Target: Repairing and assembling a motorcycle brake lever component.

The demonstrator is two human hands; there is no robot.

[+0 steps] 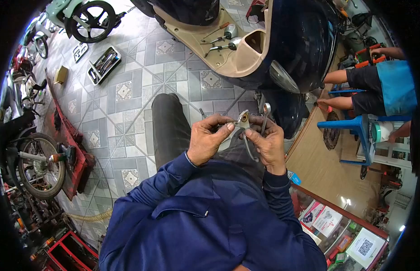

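Holding a silver lever (pixel 246 123) up over the dark trousers (pixel 170 128), with hands close together and clamped on it: pinched at its holed end by thumb and fingers of the left hand (pixel 207 140), pressed just beside by the thumb of the right hand (pixel 271 147), with its curved arm pointing down. Also gripping a ring spanner (pixel 266 109) in the right hand, ring end up. Facing a dark blue scooter (pixel 298 49), with two mirrors (pixel 231 31) on its beige footboard (pixel 187 36), toward the front-shield edge. Flanked left, on the tiled floor (pixel 137 99), by a tool tray (pixel 109 71) with a yellow box (pixel 61 74) past its left corner; right, by a glass counter (pixel 350 216) with a white card (pixel 355 250) near its right corner.
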